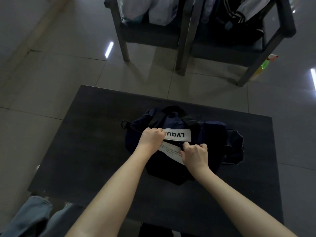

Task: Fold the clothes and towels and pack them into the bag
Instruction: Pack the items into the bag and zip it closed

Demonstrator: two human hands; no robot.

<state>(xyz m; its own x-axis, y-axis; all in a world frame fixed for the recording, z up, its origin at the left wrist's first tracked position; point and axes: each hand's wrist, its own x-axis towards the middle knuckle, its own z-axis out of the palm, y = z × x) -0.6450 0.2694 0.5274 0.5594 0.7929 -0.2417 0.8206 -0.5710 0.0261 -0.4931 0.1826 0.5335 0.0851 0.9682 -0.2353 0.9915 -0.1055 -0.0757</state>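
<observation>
On the dark tabletop (95,151) lies a soft, limp navy bag (205,134). Left hand (151,136) and right hand (195,153) each pinch its opening edges, the best hold.

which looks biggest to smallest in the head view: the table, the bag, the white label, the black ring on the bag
1. table
2. bag
3. white label, partly covered by a hand
4. black ring
</observation>
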